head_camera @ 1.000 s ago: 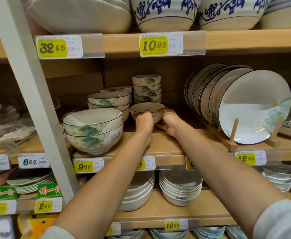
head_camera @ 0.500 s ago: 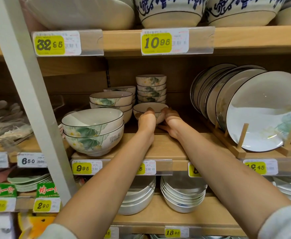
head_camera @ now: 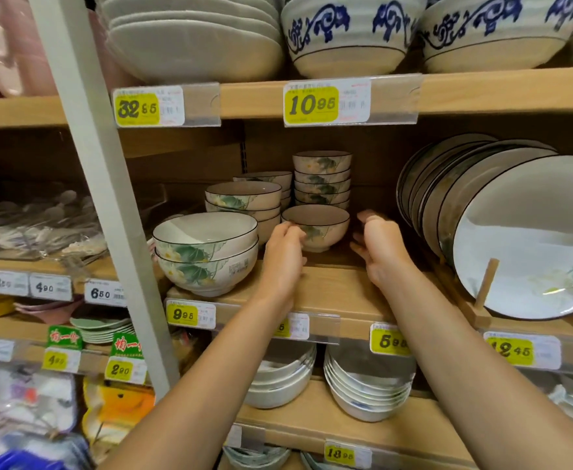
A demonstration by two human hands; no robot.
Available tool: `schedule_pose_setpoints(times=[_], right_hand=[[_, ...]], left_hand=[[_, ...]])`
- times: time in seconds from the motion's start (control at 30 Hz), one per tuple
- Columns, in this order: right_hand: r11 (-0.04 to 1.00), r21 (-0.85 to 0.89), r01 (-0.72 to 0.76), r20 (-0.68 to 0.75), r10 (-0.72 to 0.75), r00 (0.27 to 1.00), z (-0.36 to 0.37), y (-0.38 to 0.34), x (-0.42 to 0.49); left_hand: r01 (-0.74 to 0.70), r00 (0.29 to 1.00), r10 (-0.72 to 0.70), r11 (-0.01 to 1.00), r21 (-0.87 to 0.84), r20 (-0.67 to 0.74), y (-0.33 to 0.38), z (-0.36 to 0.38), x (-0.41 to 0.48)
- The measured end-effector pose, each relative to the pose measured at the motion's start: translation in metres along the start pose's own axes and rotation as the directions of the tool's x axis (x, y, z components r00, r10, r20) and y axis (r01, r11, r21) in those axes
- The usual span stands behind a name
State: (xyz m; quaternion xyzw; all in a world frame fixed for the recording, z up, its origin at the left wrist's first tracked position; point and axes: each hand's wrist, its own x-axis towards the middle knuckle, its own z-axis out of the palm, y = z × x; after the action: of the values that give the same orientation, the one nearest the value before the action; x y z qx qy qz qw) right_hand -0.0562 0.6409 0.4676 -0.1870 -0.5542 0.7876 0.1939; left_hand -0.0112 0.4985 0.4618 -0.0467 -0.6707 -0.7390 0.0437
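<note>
Cream and leaf-painted, the small bowl stood well back from the front edge of the wooden shelf, the left grip curled against its left side, the right grip loosely curled, empty, just beside it.

I have one view, from the wide-angle camera on the person's head, facing straight into the wooden shelf and tipped a little down. It sits close: both forearms run up from the bottom edge, with the left hand and right hand either side of a small bowl near the frame's middle. The lens bows the white post and plates outward at the edges
</note>
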Motion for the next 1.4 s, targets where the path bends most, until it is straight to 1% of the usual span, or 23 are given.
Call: schedule_pose_setpoints(times=[0.07, 0.17, 0.2, 0.27, 0.37, 0.47, 0.57, 0.67, 0.77, 0.83, 0.93, 1.03, 1.13, 1.2, 1.3, 1.4], right_hand=[[0.995, -0.01, 0.097, 0.049, -0.096, 0.994, -0.011, 0.002, -0.019], [0.958, -0.009, 0.288, 0.162, -0.283, 0.945, -0.024, 0.013, -0.051], [0.944, -0.011, 0.329, 0.203, -0.32, 0.926, -0.027, 0.018, -0.062], [0.937, -0.021, 0.349, 0.291, -0.328, 0.899, -0.031, 0.033, -0.085], [0.965, 0.003, 0.262, 0.367, -0.245, 0.897, -0.029, 0.057, -0.124], [0.989, 0.004, 0.151, 0.418, -0.139, 0.898, -0.023, 0.087, -0.168], [0.993, -0.077, 0.086, 0.49, -0.037, 0.871, -0.011, 0.119, -0.208], [0.984, -0.176, 0.021, 0.526, 0.076, 0.847, 0.01, 0.156, -0.249], [0.961, -0.274, -0.033, 0.557, 0.187, 0.809, 0.034, 0.198, -0.295], [0.949, -0.309, -0.062, 0.568, 0.236, 0.788, 0.051, 0.226, -0.323], [0.921, -0.383, -0.076, 0.591, 0.307, 0.746, 0.073, 0.266, -0.36], [0.877, -0.474, -0.076, 0.597, 0.384, 0.704, 0.089, 0.305, -0.385], [0.813, -0.577, -0.085, 0.571, 0.475, 0.67, 0.1, 0.339, -0.402], [0.774, -0.626, -0.095, 0.548, 0.523, 0.652, 0.106, 0.36, -0.408], [0.721, -0.685, -0.103, 0.517, 0.582, 0.628, 0.117, 0.39, -0.412], [0.647, -0.752, -0.124, 0.466, 0.655, 0.594, 0.131, 0.421, -0.412]], left_hand=[[-0.083, 0.997, 0.083, 0.996, -0.034, -0.006, 0.005, -0.009, -0.02], [-0.175, 0.985, 0.172, 0.979, -0.105, -0.029, 0.01, -0.024, -0.06], [-0.183, 0.983, 0.179, 0.977, -0.113, -0.046, 0.01, -0.03, -0.073], [-0.178, 0.983, 0.171, 0.977, -0.119, -0.067, 0.005, -0.043, -0.1], [-0.16, 0.984, 0.144, 0.974, -0.158, -0.103, -0.007, -0.075, -0.13], [-0.114, 0.977, 0.075, 0.975, -0.189, -0.202, -0.019, -0.12, -0.155], [-0.067, 0.952, 0.015, 0.985, -0.158, -0.306, -0.031, -0.175, -0.185], [-0.016, 0.918, -0.031, 0.993, -0.116, -0.396, -0.044, -0.236, -0.221], [0.078, 0.88, -0.116, 0.992, -0.101, -0.46, -0.058, -0.298, -0.259], [0.16, 0.852, -0.187, 0.982, -0.098, -0.489, -0.068, -0.335, -0.283], [0.275, 0.808, -0.292, 0.955, -0.111, -0.512, -0.084, -0.381, -0.315], [0.327, 0.77, -0.349, 0.935, -0.139, -0.534, -0.097, -0.416, -0.338], [0.407, 0.731, -0.403, 0.905, -0.123, -0.551, -0.107, -0.441, -0.348], [0.45, 0.73, -0.411, 0.89, -0.068, -0.546, -0.115, -0.455, -0.351], [0.494, 0.748, -0.421, 0.87, 0.006, -0.513, -0.128, -0.472, -0.347], [0.545, 0.743, -0.469, 0.838, 0.025, -0.477, -0.145, -0.49, -0.335]])
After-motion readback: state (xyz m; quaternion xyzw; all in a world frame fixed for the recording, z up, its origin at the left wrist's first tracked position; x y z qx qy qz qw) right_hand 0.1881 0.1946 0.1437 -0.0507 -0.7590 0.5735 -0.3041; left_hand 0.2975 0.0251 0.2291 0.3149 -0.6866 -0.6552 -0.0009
